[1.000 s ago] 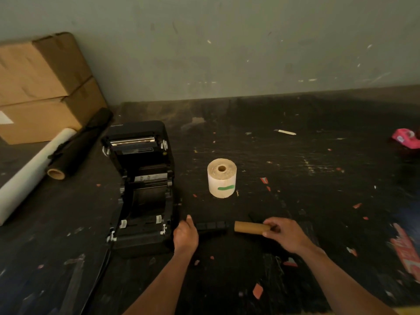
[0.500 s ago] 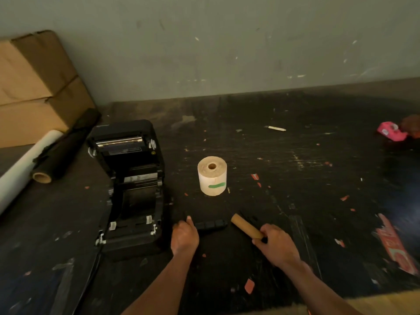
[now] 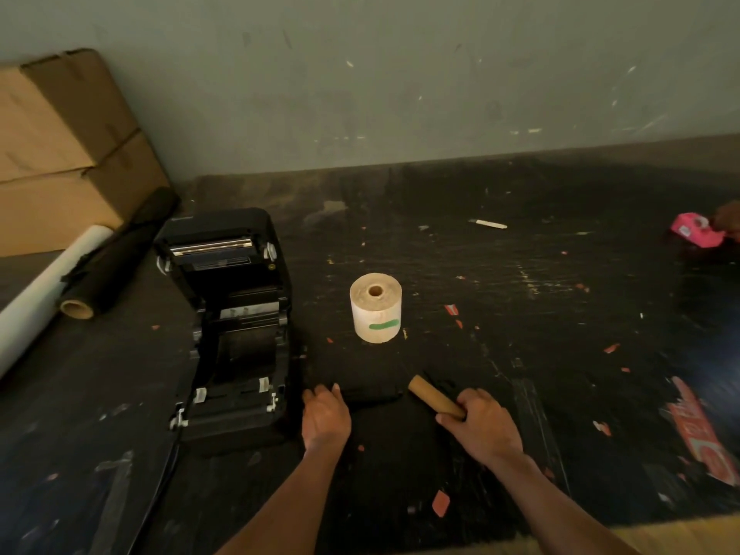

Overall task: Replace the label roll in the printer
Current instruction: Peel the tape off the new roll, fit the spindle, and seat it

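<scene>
A black label printer stands on the dark table with its lid open and its roll bay bare. A full label roll with a green mark stands upright to the right of it. My left hand holds the near end of a black spindle that lies on the table. My right hand grips an empty brown cardboard core, which points up and left, apart from the spindle's end.
Two stacked cardboard boxes sit at the back left, with a white roll and a black roll lying beside them. A pink tape dispenser is at the far right. Paper scraps dot the table.
My right hand has pulled the cardboard core off the black spindle and swung it from lying level to pointing up-left. My left hand has stayed on the spindle.
</scene>
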{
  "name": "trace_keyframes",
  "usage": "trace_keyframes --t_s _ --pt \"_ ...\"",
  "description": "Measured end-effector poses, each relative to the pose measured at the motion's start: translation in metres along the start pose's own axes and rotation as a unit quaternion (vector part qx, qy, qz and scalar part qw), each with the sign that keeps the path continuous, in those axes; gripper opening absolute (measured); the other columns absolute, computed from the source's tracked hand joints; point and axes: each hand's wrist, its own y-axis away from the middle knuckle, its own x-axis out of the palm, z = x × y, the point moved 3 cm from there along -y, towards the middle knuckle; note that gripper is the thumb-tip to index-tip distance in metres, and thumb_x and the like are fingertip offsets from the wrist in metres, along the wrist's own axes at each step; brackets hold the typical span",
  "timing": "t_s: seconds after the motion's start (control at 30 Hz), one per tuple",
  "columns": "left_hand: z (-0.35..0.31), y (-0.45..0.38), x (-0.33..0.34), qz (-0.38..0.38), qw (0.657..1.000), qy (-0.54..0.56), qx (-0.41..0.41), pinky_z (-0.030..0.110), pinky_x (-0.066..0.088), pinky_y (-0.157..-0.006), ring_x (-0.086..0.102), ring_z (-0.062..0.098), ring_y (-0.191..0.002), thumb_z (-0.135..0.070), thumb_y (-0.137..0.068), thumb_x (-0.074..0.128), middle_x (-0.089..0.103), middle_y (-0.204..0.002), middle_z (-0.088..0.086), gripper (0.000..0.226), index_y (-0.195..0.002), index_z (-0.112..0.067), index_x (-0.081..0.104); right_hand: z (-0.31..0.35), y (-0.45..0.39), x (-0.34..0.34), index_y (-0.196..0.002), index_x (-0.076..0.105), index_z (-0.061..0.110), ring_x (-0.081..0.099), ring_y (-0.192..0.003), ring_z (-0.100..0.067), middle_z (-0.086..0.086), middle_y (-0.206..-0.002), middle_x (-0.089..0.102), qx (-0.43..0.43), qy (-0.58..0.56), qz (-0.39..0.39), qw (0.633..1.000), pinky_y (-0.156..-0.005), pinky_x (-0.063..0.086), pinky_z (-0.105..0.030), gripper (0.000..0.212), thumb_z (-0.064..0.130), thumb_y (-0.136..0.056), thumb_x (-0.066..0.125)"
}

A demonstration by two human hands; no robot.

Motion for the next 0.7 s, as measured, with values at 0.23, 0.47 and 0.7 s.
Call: trace_keyframes --t_s 0.23,0.47,0.7 --pt "0.0 -0.001 -0.004 0.061 0.996 0.014 -0.063 0.043 0.044 -0.097 0.05 0.034 -0.119 -0.047 -0.098 0.038 0.042 -0.136 0.021 0.055 -0.129 -0.001 0.046 0.007 -0.009 -0.007 -0.12 0.057 0.021 0.057 -0.102 -0.015 0.001 -0.116 0.055 0.005 -0.018 -0.011 1.0 -0.087 0.051 -0.033 0.06 0.064 -0.078 0.061" --pt "-0.063 -0.016 -0.056 -0.012 0.988 0.131 0.079 0.031 0.043 -0.092 0.05 0.025 -0.121 -0.042 -0.095 0.051 0.04 -0.142 0.014 0.056 -0.139 -0.01 0.041 0.058 -0.058 -0.055 -0.12 0.056 0.024 0.055 -0.108 -0.014 0.001 -0.122 0.055 -0.087 -0.077 -0.057 0.992 -0.089 0.051 -0.034 0.047 0.048 -0.081 0.068" --pt "-0.097 -0.078 -0.049 0.134 0.923 0.351 -0.087 0.041 0.038 -0.105 0.045 0.026 -0.127 -0.034 -0.096 0.05 0.044 -0.143 0.008 0.051 -0.142 -0.016 0.04 0.126 -0.118 -0.077 -0.135 0.045 0.028 0.051 -0.118 -0.02 -0.004 -0.138 0.043 -0.195 0.019 0.015 0.981 -0.101 0.045 -0.04 0.059 0.032 -0.083 0.071"
